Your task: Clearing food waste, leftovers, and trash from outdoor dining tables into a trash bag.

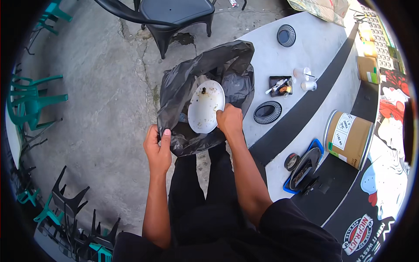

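My left hand (157, 149) grips the near left rim of a black plastic bag (183, 77), thumb on top. An oval white plate (207, 106) with food scraps stuck to it is tilted over the bag's mouth; my right hand (230, 121) holds it by its right edge. The bag hangs open in front of my legs, and its lower contents are partly hidden by the plate. To the right, on a pale stepped surface, lie a black square dish (273, 92) with food and white plastic cutlery, a clear plastic cup (301, 72), a second cup (309, 86) and two black baskets (267, 112) (286, 35).
A black chair (176, 9) stands ahead on cracked concrete. At right are a cardboard drum (348, 139) with hazard labels, a blue tray (317, 144) under a dark oval dish, and a small round tin (291, 162). Green plastic chairs (32, 104) stand at far left.
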The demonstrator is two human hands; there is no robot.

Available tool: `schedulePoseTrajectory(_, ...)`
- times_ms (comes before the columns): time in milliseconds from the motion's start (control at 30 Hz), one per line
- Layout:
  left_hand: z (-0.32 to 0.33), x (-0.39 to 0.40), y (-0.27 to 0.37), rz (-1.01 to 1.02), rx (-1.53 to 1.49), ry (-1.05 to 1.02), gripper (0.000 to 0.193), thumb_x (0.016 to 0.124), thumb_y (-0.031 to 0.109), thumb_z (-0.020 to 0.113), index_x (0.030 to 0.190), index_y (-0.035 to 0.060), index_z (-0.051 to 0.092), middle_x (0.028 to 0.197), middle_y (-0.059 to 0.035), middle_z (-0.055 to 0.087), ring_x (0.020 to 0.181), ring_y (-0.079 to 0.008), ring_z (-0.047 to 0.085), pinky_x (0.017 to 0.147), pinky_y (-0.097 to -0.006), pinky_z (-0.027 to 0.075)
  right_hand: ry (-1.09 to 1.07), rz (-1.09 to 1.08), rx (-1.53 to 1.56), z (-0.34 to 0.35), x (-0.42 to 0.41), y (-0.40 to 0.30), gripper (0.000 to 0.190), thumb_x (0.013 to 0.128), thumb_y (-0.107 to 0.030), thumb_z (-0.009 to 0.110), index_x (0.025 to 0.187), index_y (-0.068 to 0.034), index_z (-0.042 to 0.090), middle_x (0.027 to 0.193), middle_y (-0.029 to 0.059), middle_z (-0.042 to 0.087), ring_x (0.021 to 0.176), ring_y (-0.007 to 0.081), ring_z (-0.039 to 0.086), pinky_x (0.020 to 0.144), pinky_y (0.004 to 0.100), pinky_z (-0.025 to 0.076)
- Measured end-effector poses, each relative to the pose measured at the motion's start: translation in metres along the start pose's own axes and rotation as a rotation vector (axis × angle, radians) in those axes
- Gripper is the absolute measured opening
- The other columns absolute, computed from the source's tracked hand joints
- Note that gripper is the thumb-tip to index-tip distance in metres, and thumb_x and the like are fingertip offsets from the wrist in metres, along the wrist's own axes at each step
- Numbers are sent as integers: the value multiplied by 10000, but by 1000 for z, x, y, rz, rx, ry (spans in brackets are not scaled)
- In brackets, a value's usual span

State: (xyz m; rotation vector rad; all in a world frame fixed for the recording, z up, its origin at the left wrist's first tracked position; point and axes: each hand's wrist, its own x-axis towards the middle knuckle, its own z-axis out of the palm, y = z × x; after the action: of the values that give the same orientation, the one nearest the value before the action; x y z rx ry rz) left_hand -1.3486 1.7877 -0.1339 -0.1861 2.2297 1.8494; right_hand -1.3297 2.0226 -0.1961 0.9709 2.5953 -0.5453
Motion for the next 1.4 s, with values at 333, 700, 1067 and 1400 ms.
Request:
schedulePoseTrajectory(333,-13,5,24,152,-55,188,83,956,87,522,955,8,546,878,11,528,798,-57,426,748,-204,360,142,396,842,-134,-58,68,94,860,-37,500,846,31,563,686,126,637,510,169,635,438,250,509)
schedulePoseTrajectory(700,3,7,37,157,99,86,209,970,141,500,1095,-16,556,1019,-43,565,919,-107,495,854,-239,387,539,779,1250,-71,-115,195,81,878,-30,480,898,39,517,726,148,620,564,219,649,464,281,532)
schedulePoseTrajectory(1067,12,-27,21,-129,164,52,548,989,322,465,1394,0,284,1311,-151,437,1114,-211,508,851,-339,458,595,920,1653,27,-65,234,85,884,-45,472,908,28,509,737,153,605,575,252,637,506,324,538)
schedulePoseTrajectory(1400,17,-48,-31,-62,266,45,565,982,391,460,1301,-56,324,876,-78,505,691,-146,493,565,-286,400,656,798,1863,-5,-13,248,90,903,-65,491,933,16,516,756,146,620,594,224,642,544,326,541)
